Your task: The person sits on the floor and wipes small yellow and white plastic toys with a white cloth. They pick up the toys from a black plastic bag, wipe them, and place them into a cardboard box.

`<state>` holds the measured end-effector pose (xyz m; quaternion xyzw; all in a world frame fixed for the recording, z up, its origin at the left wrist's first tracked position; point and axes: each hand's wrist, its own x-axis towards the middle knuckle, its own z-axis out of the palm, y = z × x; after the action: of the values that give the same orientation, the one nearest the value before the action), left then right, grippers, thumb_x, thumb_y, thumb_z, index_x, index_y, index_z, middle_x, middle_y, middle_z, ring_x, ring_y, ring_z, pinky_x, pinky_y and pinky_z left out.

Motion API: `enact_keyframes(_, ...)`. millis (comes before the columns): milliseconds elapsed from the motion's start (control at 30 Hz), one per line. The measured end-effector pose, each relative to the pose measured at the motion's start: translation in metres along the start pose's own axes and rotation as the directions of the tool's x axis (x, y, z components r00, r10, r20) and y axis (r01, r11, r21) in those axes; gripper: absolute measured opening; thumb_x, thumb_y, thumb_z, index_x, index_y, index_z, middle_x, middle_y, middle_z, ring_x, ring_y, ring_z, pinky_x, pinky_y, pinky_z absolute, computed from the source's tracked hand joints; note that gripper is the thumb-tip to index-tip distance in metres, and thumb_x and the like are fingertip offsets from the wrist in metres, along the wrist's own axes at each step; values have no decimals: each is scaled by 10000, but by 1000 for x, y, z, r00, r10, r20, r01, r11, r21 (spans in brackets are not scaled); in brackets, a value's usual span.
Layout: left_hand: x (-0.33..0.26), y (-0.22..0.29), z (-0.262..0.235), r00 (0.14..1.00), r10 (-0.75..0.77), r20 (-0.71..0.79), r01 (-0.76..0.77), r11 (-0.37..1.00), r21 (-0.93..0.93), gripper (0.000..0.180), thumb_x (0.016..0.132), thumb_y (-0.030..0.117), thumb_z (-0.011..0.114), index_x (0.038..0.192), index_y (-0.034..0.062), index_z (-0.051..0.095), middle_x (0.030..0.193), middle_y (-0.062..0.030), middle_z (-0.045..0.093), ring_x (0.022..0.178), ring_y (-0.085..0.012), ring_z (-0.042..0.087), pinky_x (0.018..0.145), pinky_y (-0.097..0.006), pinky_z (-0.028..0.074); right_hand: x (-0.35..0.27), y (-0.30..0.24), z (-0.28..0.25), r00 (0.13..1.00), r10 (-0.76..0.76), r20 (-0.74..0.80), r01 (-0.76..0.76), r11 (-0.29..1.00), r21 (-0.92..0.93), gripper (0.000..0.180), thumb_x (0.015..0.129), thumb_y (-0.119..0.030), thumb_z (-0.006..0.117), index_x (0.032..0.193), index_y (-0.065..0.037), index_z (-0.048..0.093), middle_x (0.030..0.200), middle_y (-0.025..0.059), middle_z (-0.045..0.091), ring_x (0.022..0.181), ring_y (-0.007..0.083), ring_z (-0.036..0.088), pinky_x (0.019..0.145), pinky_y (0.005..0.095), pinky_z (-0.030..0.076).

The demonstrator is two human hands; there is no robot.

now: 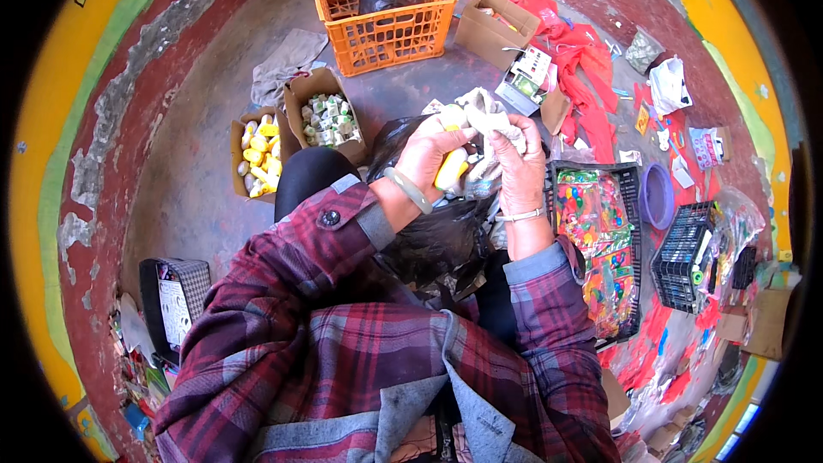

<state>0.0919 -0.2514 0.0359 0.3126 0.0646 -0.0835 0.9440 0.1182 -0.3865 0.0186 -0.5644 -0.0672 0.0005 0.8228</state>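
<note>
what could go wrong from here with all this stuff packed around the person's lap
The crumpled white material between the left hand and right hand might slip and fall toward the black plastic bag below.

The box of yellow-and-white pieces and the box of green-and-white pieces are open and stand close to the bent knee, so a shift of the leg could knock one and spill it.
</note>
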Motion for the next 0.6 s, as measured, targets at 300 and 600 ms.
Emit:
enact_keyframes(300,2,13,-15,989,-145,-4,145,989,-40,210,774,31,578,981,27,545,805,-73,590,630,-156,579,539,-261,483,-4,-22,2,988,-40,152,88,941,-327,236,777,-56,672,977,-37,548,886,-3,576,822,69,534,725,208,435)
enact_keyframes(600,4,22,-16,999,-21,49,22,999,-37,327,751,-5,590,1063,31,497,957,-92,576,849,-195,593,711,-308,516,-3,-16,1,981,136,136,-117,984,-135,258,822,-176,645,1018,-40,546,896,1,579,827,72,533,737,215,434)
